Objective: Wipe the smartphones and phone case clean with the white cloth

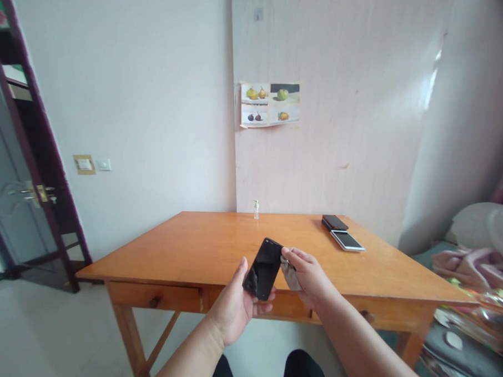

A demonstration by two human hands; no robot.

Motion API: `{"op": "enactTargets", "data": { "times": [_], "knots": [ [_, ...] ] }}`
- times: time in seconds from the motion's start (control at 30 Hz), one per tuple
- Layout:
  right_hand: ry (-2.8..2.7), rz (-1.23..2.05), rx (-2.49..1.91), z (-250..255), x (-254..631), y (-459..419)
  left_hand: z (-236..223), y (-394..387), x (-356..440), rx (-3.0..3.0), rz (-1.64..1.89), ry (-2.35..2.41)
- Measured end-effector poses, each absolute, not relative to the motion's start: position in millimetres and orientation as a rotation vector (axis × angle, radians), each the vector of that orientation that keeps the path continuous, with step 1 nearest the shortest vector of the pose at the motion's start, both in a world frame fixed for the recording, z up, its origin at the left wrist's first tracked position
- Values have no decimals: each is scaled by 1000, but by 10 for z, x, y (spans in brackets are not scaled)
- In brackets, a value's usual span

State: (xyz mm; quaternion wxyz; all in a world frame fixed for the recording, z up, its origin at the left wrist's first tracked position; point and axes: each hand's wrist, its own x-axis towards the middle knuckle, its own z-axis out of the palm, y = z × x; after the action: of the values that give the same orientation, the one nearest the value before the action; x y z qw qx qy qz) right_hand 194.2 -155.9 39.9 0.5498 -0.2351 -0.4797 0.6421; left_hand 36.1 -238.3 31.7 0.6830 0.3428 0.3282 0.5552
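A black smartphone point(264, 268) rests tilted in my left hand point(235, 308), its dark screen facing me. The left thumb lies along one side and the fingers curl under the lower edge. My right hand point(309, 275) pinches a crumpled light grey cloth point(290, 274) at the phone's upper right edge. Part of the cloth is hidden inside the right fingers. Both hands are above the front edge of the wooden table point(204, 240).
Toward the table's back stands a small clear pump bottle point(256, 210). On the right lie a white tablet point(347, 240) and a dark flat case point(335, 222). Drawers with knobs point(155, 301) line the table front. Bedding point(480, 262) is piled at far right; a door point(13, 182) is at left.
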Motion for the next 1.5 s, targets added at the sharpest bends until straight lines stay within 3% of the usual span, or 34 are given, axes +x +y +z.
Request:
{"op": "enactTargets", "data": {
  "times": [0.17, 0.57, 1.13, 1.3, 1.5],
  "knots": [
    [-1238, 1502, -548, 507, 1899, -1839, 363, -2601, 362, 636, 1115, 659],
    [-1091, 1461, -501, 516, 1623, -2121, 330, -2767, 398, 421, 1398, 611],
    [-1492, 1055, -647, 192, 1684, -2312, 398, -2912, 412, 492, 1491, 530],
    [-1249, 1065, -651, 335, 1765, -2261, 415, -2972, 432, 485, 1472, 622],
    [-1312, 811, -601, 545, 1724, -2299, 425, -3084, 460, 501, 1450, 684]
  ]
}}
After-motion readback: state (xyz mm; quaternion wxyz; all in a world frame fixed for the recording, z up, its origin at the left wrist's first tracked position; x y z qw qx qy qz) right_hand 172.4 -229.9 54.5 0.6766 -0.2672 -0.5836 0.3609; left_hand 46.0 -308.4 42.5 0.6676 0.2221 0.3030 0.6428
